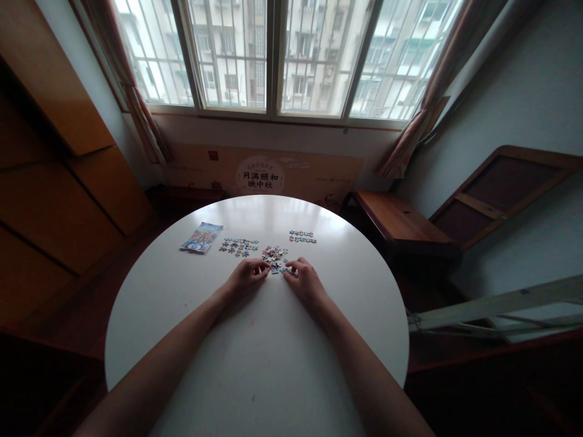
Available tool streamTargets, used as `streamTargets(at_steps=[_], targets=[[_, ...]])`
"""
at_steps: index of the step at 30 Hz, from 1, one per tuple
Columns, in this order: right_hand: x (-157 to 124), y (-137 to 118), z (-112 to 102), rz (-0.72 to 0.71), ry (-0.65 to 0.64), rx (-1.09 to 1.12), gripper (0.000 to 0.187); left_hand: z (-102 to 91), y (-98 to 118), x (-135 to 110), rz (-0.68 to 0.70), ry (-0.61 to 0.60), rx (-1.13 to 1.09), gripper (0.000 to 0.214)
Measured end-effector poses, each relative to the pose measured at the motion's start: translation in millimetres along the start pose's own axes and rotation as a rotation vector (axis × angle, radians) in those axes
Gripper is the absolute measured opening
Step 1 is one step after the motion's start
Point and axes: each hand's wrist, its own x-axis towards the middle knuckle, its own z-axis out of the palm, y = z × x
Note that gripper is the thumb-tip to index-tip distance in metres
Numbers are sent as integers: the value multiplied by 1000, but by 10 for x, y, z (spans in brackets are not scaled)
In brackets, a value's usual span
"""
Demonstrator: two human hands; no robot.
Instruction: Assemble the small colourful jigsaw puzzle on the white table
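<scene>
Both my hands rest on a round white table (255, 364). My left hand (248, 274) is curled, its fingertips pinched at a small jigsaw piece beside a little pile of pieces (274, 253). My right hand (303, 278) is also curled, fingertips pinching a piece at the pile's near edge. The two hands almost meet over a few joined pieces (279, 269). What exactly each pinch holds is too small to make out.
A spread of loose pieces (238, 246) lies left of the pile, and a joined strip (302, 237) lies farther back right. A picture card (202, 237) sits at the left. A wooden bench (396, 221) and leaning frame (505, 194) stand right of the table.
</scene>
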Motion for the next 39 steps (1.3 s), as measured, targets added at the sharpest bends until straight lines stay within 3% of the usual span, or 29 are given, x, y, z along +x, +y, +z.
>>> streamTargets(at_steps=[11, 39], targets=[[23, 37, -2, 25, -41, 79, 8, 7, -10, 0, -19, 3, 1, 20], [33, 26, -60, 16, -108, 112, 6, 9, -5, 3, -11, 2, 2, 20]])
